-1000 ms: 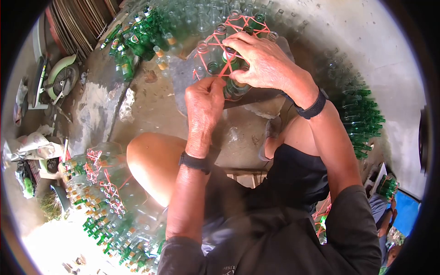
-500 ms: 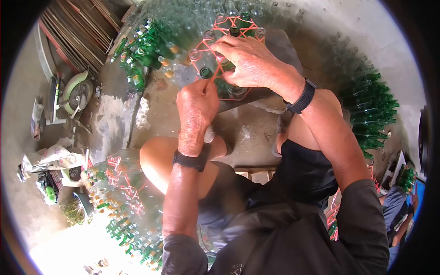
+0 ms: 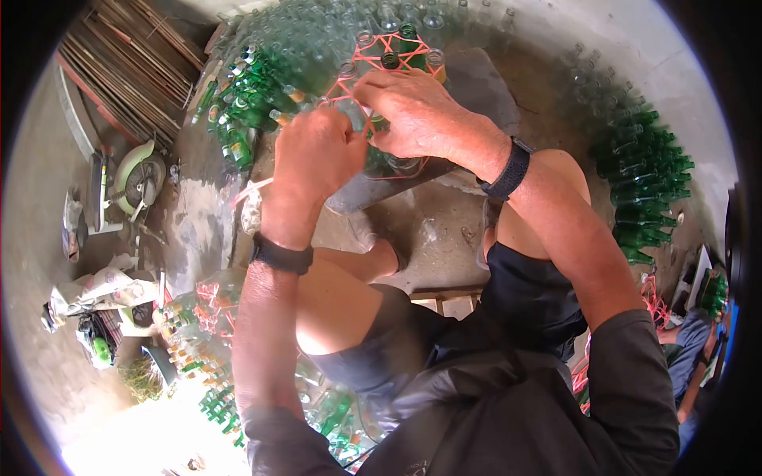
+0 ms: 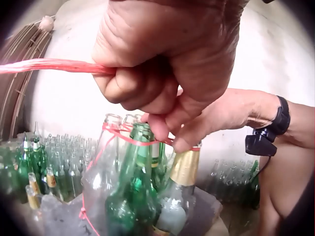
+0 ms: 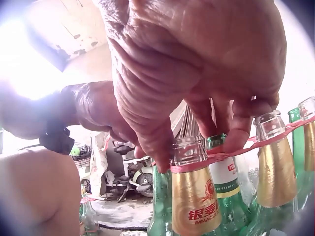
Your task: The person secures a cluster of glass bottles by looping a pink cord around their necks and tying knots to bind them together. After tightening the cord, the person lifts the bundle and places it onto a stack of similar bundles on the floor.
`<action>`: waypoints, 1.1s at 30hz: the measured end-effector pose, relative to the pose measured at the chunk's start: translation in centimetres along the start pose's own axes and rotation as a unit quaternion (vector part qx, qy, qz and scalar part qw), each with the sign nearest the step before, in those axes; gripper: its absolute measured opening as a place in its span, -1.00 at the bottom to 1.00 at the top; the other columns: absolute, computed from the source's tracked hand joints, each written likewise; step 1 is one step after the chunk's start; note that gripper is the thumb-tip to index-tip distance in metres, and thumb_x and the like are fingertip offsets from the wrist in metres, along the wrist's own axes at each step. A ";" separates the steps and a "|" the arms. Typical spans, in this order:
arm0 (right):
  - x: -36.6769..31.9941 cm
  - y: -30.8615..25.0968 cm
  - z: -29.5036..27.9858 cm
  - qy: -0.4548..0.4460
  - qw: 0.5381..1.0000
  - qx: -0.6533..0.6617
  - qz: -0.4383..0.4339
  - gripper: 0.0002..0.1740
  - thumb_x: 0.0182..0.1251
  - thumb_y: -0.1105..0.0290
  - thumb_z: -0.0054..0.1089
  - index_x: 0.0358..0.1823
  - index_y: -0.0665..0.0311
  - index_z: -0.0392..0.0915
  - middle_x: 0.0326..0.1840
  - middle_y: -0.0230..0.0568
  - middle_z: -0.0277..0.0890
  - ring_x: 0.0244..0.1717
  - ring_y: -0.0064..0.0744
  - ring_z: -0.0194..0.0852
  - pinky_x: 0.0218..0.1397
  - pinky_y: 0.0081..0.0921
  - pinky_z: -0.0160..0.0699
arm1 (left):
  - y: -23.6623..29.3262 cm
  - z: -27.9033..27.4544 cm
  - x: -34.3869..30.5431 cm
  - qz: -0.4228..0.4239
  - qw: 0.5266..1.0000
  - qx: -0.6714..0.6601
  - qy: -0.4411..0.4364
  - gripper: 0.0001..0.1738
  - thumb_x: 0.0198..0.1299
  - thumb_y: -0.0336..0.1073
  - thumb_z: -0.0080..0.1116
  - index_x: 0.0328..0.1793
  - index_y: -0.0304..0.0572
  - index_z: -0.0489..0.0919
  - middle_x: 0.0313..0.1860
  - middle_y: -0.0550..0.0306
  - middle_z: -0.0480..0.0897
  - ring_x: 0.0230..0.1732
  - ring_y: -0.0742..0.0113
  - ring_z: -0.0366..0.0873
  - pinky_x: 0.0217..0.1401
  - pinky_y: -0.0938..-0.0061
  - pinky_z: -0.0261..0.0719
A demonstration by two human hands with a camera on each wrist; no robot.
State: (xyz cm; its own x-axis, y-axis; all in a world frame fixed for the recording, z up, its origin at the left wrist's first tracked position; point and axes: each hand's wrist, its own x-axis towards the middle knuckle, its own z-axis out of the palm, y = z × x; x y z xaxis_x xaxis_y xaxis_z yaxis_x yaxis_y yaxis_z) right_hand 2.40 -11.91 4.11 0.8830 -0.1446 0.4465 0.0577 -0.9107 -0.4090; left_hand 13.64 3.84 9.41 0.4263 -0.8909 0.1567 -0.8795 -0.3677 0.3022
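Note:
My left hand [image 3: 309, 155] is curled round a strand of red plastic twine [image 4: 59, 65], whose loose end trails out to the left. In the left wrist view that fist is just above a group of glass bottles, among them a green bottle [image 4: 132, 189]. The red twine criss-crosses round their necks. My right hand [image 3: 425, 119] reaches down over the bottle necks from the right. In the right wrist view its thumb presses by the twined neck of a gold-foiled bottle [image 5: 194, 201], and its fingers go behind a green bottle [image 5: 224, 184] and onto a clear bottle mouth [image 5: 269, 123].
The group stands on a dark slab [image 3: 480, 87]. Green bottles [image 3: 639, 182] line the right wall and more bottles [image 3: 238, 119] lie to the left. Twine-tied bottles [image 3: 210, 305] are at lower left, near a light-green wheel [image 3: 139, 178] and long poles [image 3: 123, 71].
My left hand has moved left and up from the bottles, drawing the twine. The right hand stays over the necks. The head view has shifted slightly.

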 end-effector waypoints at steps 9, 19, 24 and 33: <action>0.0 0.0 0.1 0.016 1.000 -0.015 -0.010 -0.52 0.03 0.44 0.52 0.06 0.23 0.66 0.12 -0.29 0.64 0.16 -0.11 0.67 0.16 -0.15 0.64 | -2.3 -0.4 3.1 0.105 0.994 0.000 -0.027 -0.88 0.04 -0.39 0.28 -0.39 -0.30 0.75 -0.43 -0.20 0.71 -0.36 -0.21 0.71 -0.24 0.07 0.67; -0.1 -0.2 -0.3 0.007 1.000 -0.017 -0.011 -0.50 0.03 0.44 0.55 0.06 0.28 0.65 0.14 -0.29 0.62 0.13 -0.09 0.66 0.14 -0.16 0.64 | -4.3 -0.2 5.9 0.025 0.985 -0.056 -0.160 -0.82 0.06 -0.28 0.43 -0.25 -0.20 0.84 -0.44 -0.15 0.71 -0.41 0.02 0.67 -0.25 0.16 0.64; 0.1 0.1 -0.4 -0.010 1.000 -0.018 -0.016 -0.46 0.03 0.43 0.55 0.11 0.27 0.63 0.13 -0.27 0.60 0.12 -0.08 0.65 0.14 -0.18 0.67 | -6.1 0.6 4.9 -0.003 0.985 -0.075 -0.153 -0.78 0.04 -0.19 0.48 -0.21 -0.09 0.86 -0.35 -0.15 0.77 -0.28 -0.15 0.76 -0.13 0.13 0.71; 0.0 0.4 -0.2 -0.015 1.000 0.004 -0.017 -0.46 0.09 0.42 0.50 0.16 0.29 0.62 0.16 -0.27 0.62 0.13 -0.09 0.67 0.16 -0.19 0.68 | -6.6 2.5 1.2 -0.055 0.987 -0.152 -0.017 -0.85 0.18 -0.27 0.46 -0.15 -0.06 0.87 -0.43 -0.03 0.78 -0.44 0.17 0.74 -0.30 0.27 0.65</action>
State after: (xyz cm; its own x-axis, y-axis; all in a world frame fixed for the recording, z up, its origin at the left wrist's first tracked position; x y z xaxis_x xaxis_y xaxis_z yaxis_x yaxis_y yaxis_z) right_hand 2.30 -12.38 4.06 0.8944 -0.1022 0.4354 0.0908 -0.9118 -0.4006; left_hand 19.41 4.55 5.25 0.5037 -0.8604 0.0777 -0.7218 -0.3697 0.5851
